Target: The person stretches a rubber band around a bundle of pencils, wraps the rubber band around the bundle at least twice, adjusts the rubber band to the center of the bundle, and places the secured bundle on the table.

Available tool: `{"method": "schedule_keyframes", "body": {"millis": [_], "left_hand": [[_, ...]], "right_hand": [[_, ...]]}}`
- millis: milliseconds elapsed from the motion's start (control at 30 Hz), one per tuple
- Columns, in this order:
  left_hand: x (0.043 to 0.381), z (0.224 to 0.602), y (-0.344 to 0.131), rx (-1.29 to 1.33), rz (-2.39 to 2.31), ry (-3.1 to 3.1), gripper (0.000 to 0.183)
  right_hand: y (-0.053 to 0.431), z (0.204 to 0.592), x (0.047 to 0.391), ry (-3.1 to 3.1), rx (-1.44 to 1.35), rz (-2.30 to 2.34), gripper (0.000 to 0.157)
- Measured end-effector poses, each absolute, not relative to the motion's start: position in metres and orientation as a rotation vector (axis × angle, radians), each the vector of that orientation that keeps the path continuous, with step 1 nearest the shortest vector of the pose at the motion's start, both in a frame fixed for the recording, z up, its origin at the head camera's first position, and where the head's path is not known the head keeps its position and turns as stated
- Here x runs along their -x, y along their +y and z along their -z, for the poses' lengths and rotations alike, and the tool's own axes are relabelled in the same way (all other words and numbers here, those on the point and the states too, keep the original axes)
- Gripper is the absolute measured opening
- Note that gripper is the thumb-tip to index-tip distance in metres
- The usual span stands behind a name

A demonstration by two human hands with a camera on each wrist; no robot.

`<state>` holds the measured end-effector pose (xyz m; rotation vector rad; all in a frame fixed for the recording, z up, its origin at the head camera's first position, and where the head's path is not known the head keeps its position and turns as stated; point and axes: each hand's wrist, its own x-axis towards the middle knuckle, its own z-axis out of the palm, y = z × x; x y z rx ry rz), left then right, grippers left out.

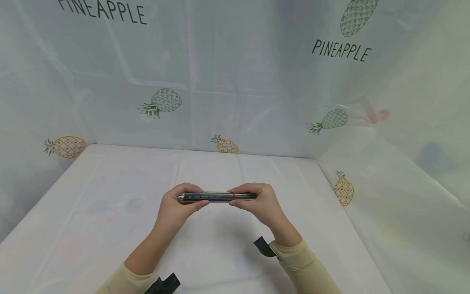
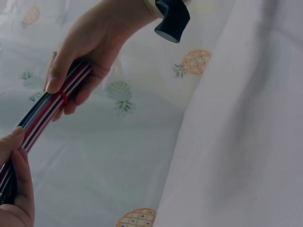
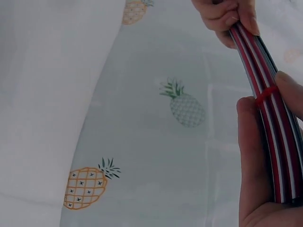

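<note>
Both hands hold one bundle of slim, straight sticks that look like striped pencils [image 1: 218, 197], level above the table. In the right wrist view the bundle [image 3: 255, 61] shows red, white and dark stripes. A red band [image 3: 266, 94] circles it near the right hand. My left hand [image 1: 178, 204] grips the left end between thumb and fingers, where shiny tips stick out. The right end lies in the grip of my right hand [image 1: 260, 201], thumb below and fingers above in the head view. Inside the palms the bundle's ends are partly hidden.
Beneath the hands spreads a white-covered table [image 1: 121, 228]. Behind it and at the sides hangs a pale curtain [image 1: 249, 81] printed with pineapples. A dark strap piece [image 1: 264, 247] juts from the right sleeve, and another [image 1: 165, 283] from the left sleeve.
</note>
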<state>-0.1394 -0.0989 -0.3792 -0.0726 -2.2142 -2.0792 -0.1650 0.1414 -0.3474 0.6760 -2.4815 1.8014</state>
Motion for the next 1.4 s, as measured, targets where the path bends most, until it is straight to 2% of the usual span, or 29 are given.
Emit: {"method": "schedule_keyframes", "body": {"millis": [233,367,733,1033,1400], "left_hand": [[0.138,0.382,-0.096,0.091,2.057,-2.229,0.032],[0.137,0.385,-0.102,0.087,2.054,-2.254,0.031],[0.134,0.396,-0.107,0.187,2.056,-2.271,0.031],[0.136,0.411,-0.099,0.338,2.100,-2.151,0.030],[0.136,0.407,-0.088,0.257,2.115,-2.176,0.029]], "right_hand": [[0.139,0.352,0.165,-2.578,-0.581,-1.814,0.029],[0.142,0.353,0.165,-2.636,-0.631,-1.804,0.031],[0.142,0.354,0.166,-2.821,-0.690,-1.641,0.020],[0.137,0.356,0.166,-2.867,-0.675,-1.549,0.023],[0.134,0.359,0.163,-2.884,-0.608,-1.498,0.031]]}}
